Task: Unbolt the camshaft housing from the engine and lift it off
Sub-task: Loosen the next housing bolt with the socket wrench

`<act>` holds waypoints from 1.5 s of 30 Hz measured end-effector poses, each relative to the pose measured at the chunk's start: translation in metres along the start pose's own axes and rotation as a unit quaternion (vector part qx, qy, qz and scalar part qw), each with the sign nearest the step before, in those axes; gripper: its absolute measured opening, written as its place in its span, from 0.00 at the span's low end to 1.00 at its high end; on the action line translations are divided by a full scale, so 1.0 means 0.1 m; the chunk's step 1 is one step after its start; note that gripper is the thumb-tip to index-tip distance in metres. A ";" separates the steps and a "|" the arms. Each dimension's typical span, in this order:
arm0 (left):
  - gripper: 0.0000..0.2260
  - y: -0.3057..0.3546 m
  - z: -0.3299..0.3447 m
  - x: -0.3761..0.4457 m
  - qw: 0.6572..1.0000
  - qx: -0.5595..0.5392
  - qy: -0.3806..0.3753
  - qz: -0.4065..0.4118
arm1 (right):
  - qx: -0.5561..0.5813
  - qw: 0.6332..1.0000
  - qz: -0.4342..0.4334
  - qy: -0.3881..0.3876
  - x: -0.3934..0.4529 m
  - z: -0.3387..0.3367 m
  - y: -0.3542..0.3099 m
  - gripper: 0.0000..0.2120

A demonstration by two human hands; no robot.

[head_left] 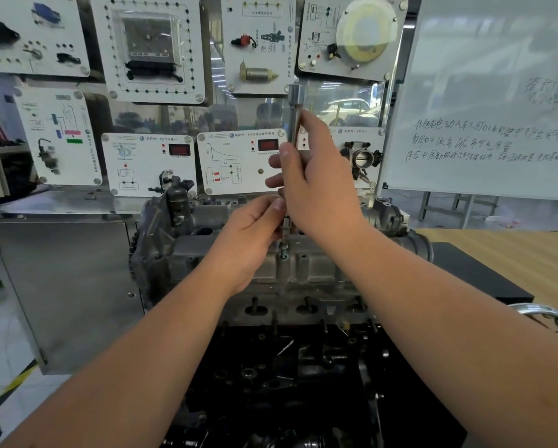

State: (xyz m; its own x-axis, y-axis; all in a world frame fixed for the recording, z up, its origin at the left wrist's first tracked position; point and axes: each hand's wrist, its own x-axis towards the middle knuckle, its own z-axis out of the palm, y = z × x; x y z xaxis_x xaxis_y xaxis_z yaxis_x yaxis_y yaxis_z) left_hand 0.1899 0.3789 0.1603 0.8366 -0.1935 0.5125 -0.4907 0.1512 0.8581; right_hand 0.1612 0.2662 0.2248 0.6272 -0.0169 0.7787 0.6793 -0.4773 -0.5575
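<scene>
The grey camshaft housing [306, 270] lies across the top of the engine [287, 367] in the middle of the head view. A bolt [283, 252] stands partly raised out of a hole on the housing's top. A long metal socket driver [294, 118] stands upright over that bolt. My right hand [316, 182] grips the driver's shaft from the right. My left hand [255, 234] pinches the driver's lower end just above the bolt. The tool's tip is partly hidden by my fingers.
White training panels [148, 163] with gauges and parts hang behind the engine. A throttle body [361, 160] is mounted at the right. A whiteboard [491, 118] stands far right. A steel cabinet [64, 286] is at the left, a wooden table [513, 253] with a metal ring [549, 318] at the right.
</scene>
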 end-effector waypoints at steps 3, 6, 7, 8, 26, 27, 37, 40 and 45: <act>0.07 -0.01 0.02 0.01 0.999 0.011 0.027 0.018 | -0.037 0.999 -0.004 0.024 0.00 -0.03 0.00 0.18; 0.06 -0.03 0.02 0.02 0.999 0.007 0.038 0.031 | -0.069 0.997 -0.019 0.031 0.01 -0.06 -0.03 0.11; 0.06 -0.03 0.01 0.01 0.999 0.007 0.036 0.030 | -0.076 0.997 -0.021 0.019 0.02 -0.06 -0.05 0.11; 0.05 -0.03 0.01 0.01 0.999 0.010 0.028 0.025 | -0.083 0.996 -0.025 0.004 0.02 -0.05 -0.05 0.11; 0.11 -0.06 -0.02 0.01 0.999 0.030 -0.002 0.010 | -0.126 0.990 -0.053 -0.042 -0.04 -0.01 -0.11 0.20; 0.12 -0.06 -0.02 0.00 0.999 0.036 -0.007 0.009 | -0.124 0.990 -0.046 -0.045 -0.05 -0.01 -0.11 0.24; 0.07 -0.04 0.04 0.02 0.998 -0.001 0.049 0.032 | -0.125 0.991 -0.051 -0.023 -0.02 -0.05 -0.06 0.03; 0.09 -0.03 0.01 0.01 1.000 -0.001 0.017 0.018 | -0.131 0.989 -0.050 -0.041 -0.03 -0.03 -0.08 0.13; 0.11 -0.04 -0.01 -0.01 0.999 0.026 -0.003 0.018 | -0.087 0.996 -0.009 -0.034 -0.05 -0.02 -0.05 0.25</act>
State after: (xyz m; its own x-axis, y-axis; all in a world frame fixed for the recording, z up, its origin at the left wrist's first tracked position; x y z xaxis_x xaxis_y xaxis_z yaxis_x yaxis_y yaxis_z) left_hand 0.1915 0.3794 0.1562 0.8163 -0.1952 0.5436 -0.5332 0.1073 0.8392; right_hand 0.1539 0.2667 0.2240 0.6430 0.0498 0.7642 0.6189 -0.6215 -0.4803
